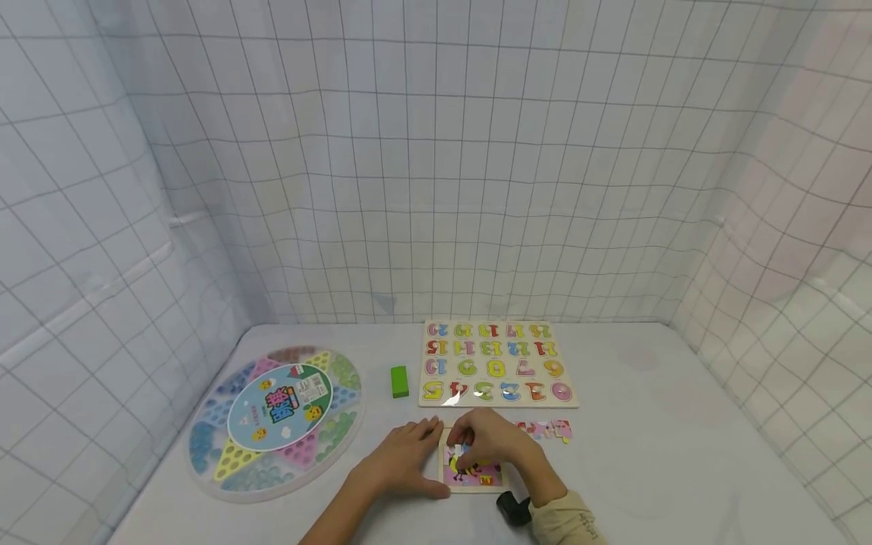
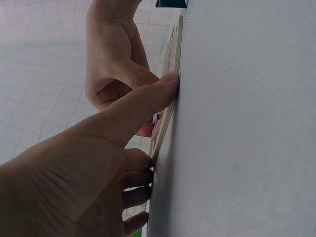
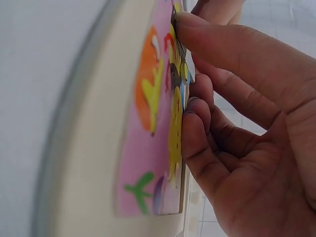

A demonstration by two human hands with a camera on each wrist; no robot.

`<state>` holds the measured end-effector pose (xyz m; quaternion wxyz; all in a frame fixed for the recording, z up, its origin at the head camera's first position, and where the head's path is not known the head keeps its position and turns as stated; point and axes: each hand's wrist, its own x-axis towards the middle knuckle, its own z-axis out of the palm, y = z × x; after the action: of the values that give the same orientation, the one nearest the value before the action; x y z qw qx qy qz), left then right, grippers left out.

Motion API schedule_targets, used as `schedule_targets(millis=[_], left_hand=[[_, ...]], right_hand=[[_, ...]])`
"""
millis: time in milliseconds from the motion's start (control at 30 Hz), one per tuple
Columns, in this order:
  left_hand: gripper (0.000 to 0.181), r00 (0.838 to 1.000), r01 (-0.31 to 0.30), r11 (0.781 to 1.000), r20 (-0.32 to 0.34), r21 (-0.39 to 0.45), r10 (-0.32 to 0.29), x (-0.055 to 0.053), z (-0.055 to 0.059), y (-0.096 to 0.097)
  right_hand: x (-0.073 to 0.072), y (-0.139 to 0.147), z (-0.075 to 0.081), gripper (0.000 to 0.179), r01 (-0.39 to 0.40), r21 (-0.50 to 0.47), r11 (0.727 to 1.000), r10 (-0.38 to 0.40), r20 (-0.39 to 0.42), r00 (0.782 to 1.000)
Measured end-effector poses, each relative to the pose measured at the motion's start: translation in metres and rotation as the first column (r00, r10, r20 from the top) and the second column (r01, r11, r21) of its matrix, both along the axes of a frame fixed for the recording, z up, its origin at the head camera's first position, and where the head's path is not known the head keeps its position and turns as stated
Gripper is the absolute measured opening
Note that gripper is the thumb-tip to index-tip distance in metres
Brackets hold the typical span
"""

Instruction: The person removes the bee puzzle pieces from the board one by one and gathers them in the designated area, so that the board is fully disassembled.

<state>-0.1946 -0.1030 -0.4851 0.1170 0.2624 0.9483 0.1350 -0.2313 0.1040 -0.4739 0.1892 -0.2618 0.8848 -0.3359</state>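
A small framed jigsaw puzzle (image 1: 480, 489) with a pink picture of a yellow-and-black bee lies flat on the table. My left hand (image 1: 407, 458) steadies it, fingers along the left side and thumb at the near left corner. In the left wrist view the thumb (image 2: 148, 98) presses on the frame's edge. Over the picture, my right hand (image 1: 496, 437) is bent down with thumb and fingers close together. Between them, in the right wrist view, a small puzzle piece (image 3: 189, 69) with a pale edge stands tilted above the picture; the fingers partly hide it.
Several loose pink puzzle pieces (image 1: 545, 430) lie right of the frame. Behind is a wooden number board (image 1: 500, 382). A green block (image 1: 399, 381) and a round Chinese checkers set (image 1: 279, 420) are to the left. A black object (image 1: 512, 509) sits by the right wrist.
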Motion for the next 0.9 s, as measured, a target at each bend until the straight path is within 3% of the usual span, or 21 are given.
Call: schedule_targets(millis=[900], left_hand=[[0.104, 1.0, -0.009, 1.0, 0.029, 0.002, 0.009, -0.002, -0.0005, -0.0004]], right_hand=[[-0.0003, -0.0001, -0.0014, 0.022, -0.007, -0.013, 1.0, 0.006, -0.006, 1.0]])
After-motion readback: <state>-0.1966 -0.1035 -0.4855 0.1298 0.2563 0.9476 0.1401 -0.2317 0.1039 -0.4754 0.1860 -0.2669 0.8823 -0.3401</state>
